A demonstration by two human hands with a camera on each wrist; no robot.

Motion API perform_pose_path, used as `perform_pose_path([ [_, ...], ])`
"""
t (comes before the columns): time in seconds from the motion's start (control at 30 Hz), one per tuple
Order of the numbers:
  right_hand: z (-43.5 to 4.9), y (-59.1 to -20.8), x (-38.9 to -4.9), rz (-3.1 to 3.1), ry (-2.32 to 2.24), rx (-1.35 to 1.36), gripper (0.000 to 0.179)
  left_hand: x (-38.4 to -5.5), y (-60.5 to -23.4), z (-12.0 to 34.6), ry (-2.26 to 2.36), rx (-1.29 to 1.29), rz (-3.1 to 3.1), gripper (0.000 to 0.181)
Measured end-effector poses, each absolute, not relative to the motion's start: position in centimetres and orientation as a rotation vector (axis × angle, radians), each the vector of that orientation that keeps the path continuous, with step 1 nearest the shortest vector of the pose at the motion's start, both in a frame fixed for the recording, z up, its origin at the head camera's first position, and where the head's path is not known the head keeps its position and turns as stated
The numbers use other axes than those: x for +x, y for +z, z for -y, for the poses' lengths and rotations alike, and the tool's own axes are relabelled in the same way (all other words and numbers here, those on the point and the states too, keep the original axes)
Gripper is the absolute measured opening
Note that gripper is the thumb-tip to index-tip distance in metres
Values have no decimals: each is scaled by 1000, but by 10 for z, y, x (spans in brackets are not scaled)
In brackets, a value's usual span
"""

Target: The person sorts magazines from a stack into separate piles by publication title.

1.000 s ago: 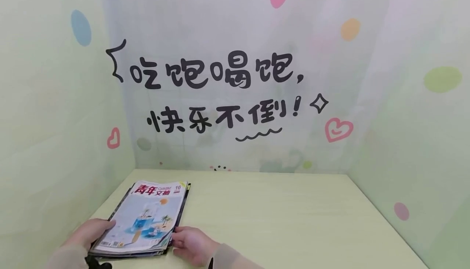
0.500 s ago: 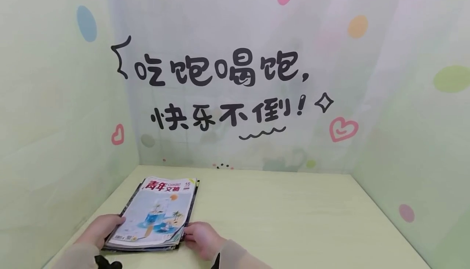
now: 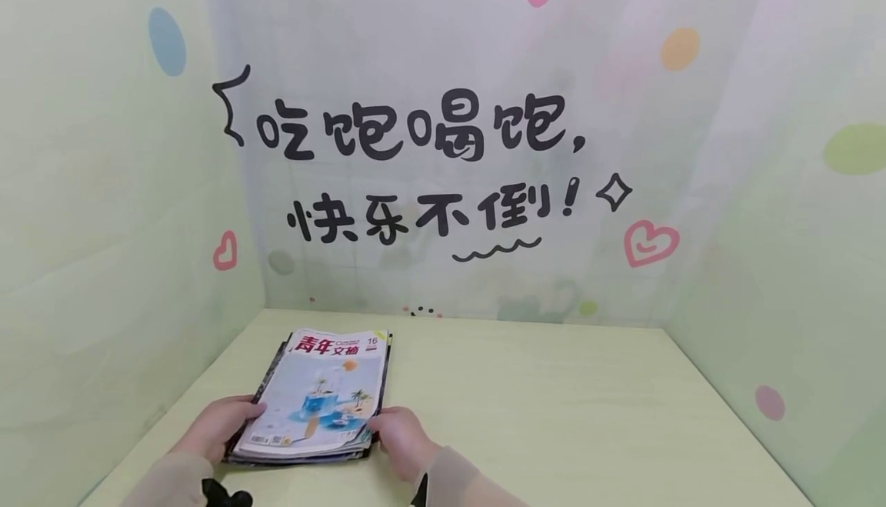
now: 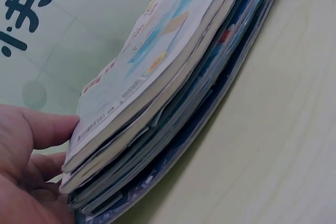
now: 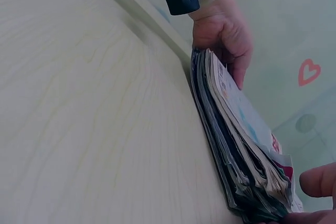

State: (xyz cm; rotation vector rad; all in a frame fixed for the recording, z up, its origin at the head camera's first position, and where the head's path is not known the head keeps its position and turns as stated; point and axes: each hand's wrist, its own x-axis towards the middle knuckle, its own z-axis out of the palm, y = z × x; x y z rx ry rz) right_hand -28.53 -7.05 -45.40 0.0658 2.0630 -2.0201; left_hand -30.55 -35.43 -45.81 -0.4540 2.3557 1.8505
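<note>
Magazine stack [image 3: 314, 399]: several piled up, over the table [image 3: 574, 415]; looks like it's resting there, but the underside is in shadow, can't confirm full contact. Left hand [image 3: 218, 426] on the stack's left edge, near end. Right hand [image 3: 404, 441] on its right edge, near end. Left wall [image 3: 104, 261] left of the stack, back wall [image 3: 415, 284] behind it, right wall [image 3: 775, 276] well apart to its right.

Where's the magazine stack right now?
In the head view, the magazine stack is at the left part of the table, between the left hand and the right hand.
</note>
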Motion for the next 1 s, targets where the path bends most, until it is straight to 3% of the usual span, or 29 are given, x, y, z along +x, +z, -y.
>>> perform_pose_path([
  [1.0,-33,-468,-317,-2191,-2072,41,36,-329,-457,252,1724,-314,-2464,51],
])
